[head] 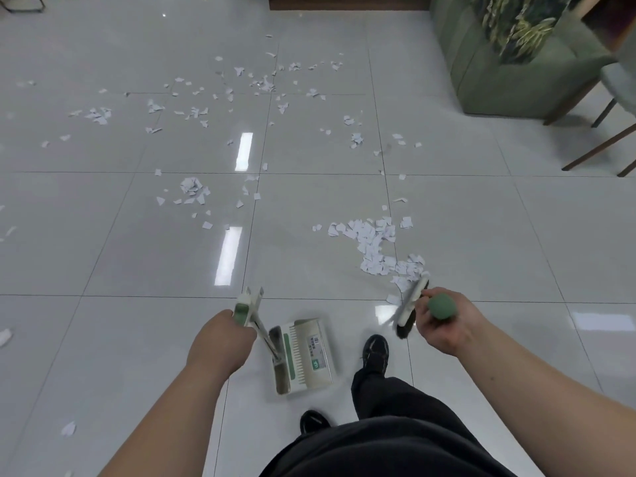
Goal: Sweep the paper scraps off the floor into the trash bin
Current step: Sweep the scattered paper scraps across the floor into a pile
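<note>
White paper scraps (375,247) lie gathered in a curved pile on the grey tiled floor, with more loose scraps (192,191) scattered farther off. My right hand (444,323) grips the green-capped handle of a broom, whose head (411,304) touches the near end of the pile. My left hand (220,339) grips the upright handle of a white and green dustpan (306,356), which rests on the floor between my hands. No trash bin is in view.
A green upholstered sofa (499,63) stands at the back right, with wooden chair legs (599,142) beside it. My black shoes (375,352) stand just right of the dustpan. A few scraps (69,428) lie at the near left.
</note>
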{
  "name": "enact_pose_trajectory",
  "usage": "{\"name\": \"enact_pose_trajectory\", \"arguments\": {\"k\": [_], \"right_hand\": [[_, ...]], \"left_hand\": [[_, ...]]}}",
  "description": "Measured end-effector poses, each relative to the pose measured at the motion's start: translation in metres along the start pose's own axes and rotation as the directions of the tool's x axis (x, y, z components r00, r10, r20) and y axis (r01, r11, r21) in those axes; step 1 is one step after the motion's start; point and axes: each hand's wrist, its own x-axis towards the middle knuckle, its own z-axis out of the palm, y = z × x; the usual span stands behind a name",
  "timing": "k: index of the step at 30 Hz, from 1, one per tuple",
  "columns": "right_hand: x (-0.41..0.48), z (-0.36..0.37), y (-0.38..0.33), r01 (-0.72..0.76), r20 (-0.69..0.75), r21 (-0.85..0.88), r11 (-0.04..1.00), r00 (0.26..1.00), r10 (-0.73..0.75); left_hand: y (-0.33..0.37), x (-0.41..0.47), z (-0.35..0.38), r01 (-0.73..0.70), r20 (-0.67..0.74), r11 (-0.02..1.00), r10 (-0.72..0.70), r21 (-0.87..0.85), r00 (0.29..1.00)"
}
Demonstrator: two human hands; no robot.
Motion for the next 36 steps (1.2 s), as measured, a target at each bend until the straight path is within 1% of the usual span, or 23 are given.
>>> {"name": "enact_pose_trajectory", "arguments": {"k": [5,10,14,18,20,23,25,30,34,36], "right_hand": [[0.03,0.034,-0.035,-0.015,0.078,0.084,0.996,0.997,0.009],[0.074,0.061,-0.094,-0.076,0.218,0.153,0.985,0.975,0.041],[0.104,0.086,-0.152,-0.081,0.261,0.147,0.986,0.965,0.041],[0.121,0.104,-0.203,-0.04,0.28,0.159,0.987,0.96,-0.007],[0.119,0.106,-0.224,-0.011,0.271,0.105,0.994,0.962,-0.018],[0.108,0.097,-0.247,0.018,0.244,-0.044,0.999,0.97,-0.007],[0.1,0.086,-0.257,0.052,0.218,-0.114,0.992,0.976,-0.026],[0.083,0.051,-0.277,0.139,0.068,-0.313,0.94,0.99,-0.123],[0.078,0.031,-0.294,0.149,-0.035,-0.431,0.89,0.983,-0.181],[0.079,0.026,-0.301,0.146,-0.068,-0.461,0.875,0.978,-0.198]], "left_hand": [[0.021,0.013,0.002,0.047,-0.027,0.999,-0.046,0.028,0.999],[0.062,0.033,0.009,0.104,-0.051,0.993,-0.1,0.061,0.994],[0.103,0.051,0.013,0.14,-0.074,0.985,-0.133,0.1,0.988],[0.146,0.066,0.017,0.144,-0.089,0.981,-0.133,0.128,0.987],[0.169,0.071,0.019,0.133,-0.097,0.982,-0.121,0.132,0.988],[0.203,0.077,0.021,0.113,-0.094,0.983,-0.1,0.146,0.991],[0.226,0.079,0.022,0.087,-0.089,0.983,-0.073,0.165,0.993],[0.282,0.082,0.026,0.0,-0.078,0.984,0.014,0.178,0.997],[0.315,0.085,0.031,-0.062,-0.062,0.98,0.075,0.189,0.995],[0.326,0.086,0.033,-0.08,-0.05,0.981,0.09,0.177,0.995]]}}
